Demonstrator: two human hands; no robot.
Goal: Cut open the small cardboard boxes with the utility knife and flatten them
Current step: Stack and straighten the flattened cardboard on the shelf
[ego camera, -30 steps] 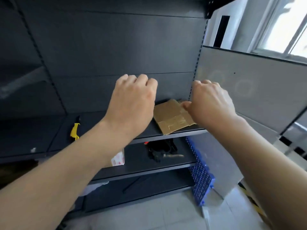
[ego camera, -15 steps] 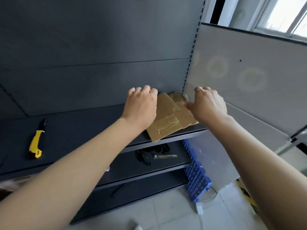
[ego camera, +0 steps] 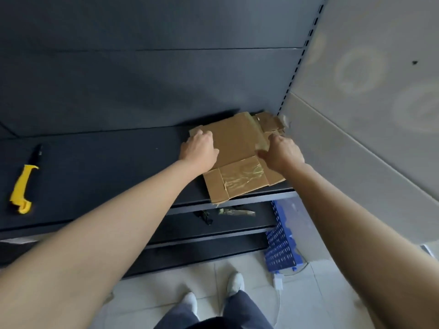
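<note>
Cardboard at right of centre in the frame: the flattened box [ego camera: 237,148] lies on the right end of a dark shelf [ego camera: 107,167]. Its taped front flap pokes out over the shelf's front lip, and its far corner sits close to the slotted upright. The left hand [ego camera: 198,149] has its fingers [ego camera: 204,135] bent over the box's left edge. The right hand [ego camera: 283,154] grips the right edge with the thumb laid across the top face. Both look closed on the board, though the fingertips underneath are hidden.

The utility knife [ego camera: 22,186], yellow-handled, lies well apart on the same shelf, at the left edge of the frame; I cannot tell whether its blade is out.

Likely trouble: a push toward the overhang could tip the board off the shelf, and the taped flaps may spring up once the pressure goes.

Below are more dark shelves, a blue perforated crate [ego camera: 281,248] at lower right, a grey panel [ego camera: 368,115] on the right, and pale floor tiles [ego camera: 166,288].
</note>
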